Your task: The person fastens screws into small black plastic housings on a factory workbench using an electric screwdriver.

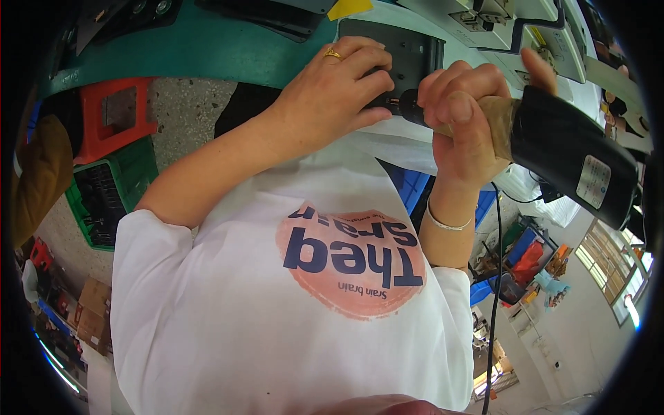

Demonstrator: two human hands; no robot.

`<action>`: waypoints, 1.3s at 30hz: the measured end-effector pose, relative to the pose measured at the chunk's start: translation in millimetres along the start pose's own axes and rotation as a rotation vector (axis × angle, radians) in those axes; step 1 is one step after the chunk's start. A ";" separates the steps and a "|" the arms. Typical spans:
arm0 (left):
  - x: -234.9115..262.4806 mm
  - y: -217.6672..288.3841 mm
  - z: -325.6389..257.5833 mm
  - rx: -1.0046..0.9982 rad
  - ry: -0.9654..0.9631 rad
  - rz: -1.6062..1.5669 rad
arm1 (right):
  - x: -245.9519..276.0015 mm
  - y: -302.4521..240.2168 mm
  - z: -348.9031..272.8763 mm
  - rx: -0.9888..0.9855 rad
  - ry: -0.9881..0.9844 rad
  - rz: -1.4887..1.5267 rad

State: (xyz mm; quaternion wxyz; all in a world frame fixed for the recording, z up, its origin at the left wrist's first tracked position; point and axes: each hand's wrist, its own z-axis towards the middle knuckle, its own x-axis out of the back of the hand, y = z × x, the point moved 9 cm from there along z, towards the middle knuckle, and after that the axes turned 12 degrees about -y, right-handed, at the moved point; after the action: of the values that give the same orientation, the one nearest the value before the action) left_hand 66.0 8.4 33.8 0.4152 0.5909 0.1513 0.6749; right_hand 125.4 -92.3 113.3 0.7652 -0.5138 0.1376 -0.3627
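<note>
Room: workshop with a speckled grey floor (190, 104); green worktop (221, 48), a white sheet (398, 151) over its right part.
Left fingers: left hand (332, 90) on the black rectangular panel (418, 55), fingers bent and close together, thumb apart below; cannot tell if they pinch anything small.
Right fingers: right hand (470, 117) wrapped around the front of the black power screwdriver with a tan taped collar (567, 142), one finger sticking up.
Driver tip: points left, at the panel's near edge, just beside left thumb; exact contact unclear.
Panel: flat on the white sheet, partly hidden by left hand.
Jewellery: gold-coloured ring (333, 53) on left hand, silver-coloured bangle (448, 225) on right wrist.
Far side: small yellow piece (349, 8), flat black parts (277, 19) on the green worktop; pale box-shaped units (477, 17) right of panel.
Floor left: orange-red plastic stool (142, 111), green plastic crate (135, 166) holding dark pieces.
</note>
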 end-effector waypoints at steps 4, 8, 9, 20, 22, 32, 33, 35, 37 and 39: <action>-1.0 1.2 0.5 -0.015 0.017 -0.001 | -5.2 4.9 4.2 -0.006 -0.051 0.068; -1.5 2.7 -0.2 -0.034 0.047 -0.014 | -9.2 2.2 1.9 0.036 -0.129 0.012; -2.2 2.3 -0.1 -0.027 0.051 -0.018 | -10.7 3.0 1.8 0.031 -0.136 0.015; -1.4 4.4 0.6 -0.055 0.078 0.018 | -3.6 3.3 -0.9 0.134 0.085 0.227; -1.6 5.7 0.6 -0.059 0.066 0.039 | -0.5 3.1 -3.2 0.125 0.105 0.221; -2.0 6.9 -1.3 -0.126 -0.048 0.176 | 57.5 -3.8 -31.9 0.136 0.352 0.373; -1.1 7.7 -2.2 -0.133 -0.058 0.179 | 58.2 3.7 -32.3 0.104 0.359 0.380; -0.5 8.4 -1.4 -0.141 -0.081 0.182 | 48.8 -0.3 -27.0 0.099 0.324 0.309; -1.4 8.0 -2.0 -0.133 -0.089 0.190 | 44.6 2.0 -28.7 0.114 0.329 0.323; -2.3 9.1 -1.3 -0.122 -0.095 0.198 | 42.1 4.1 -29.4 0.139 0.317 0.369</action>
State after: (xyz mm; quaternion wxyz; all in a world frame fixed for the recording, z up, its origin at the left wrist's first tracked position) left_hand 61.2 1.6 38.2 0.3884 0.6079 0.0314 0.6918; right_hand 139.4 -141.0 103.7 0.8209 -0.3626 0.3221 -0.3016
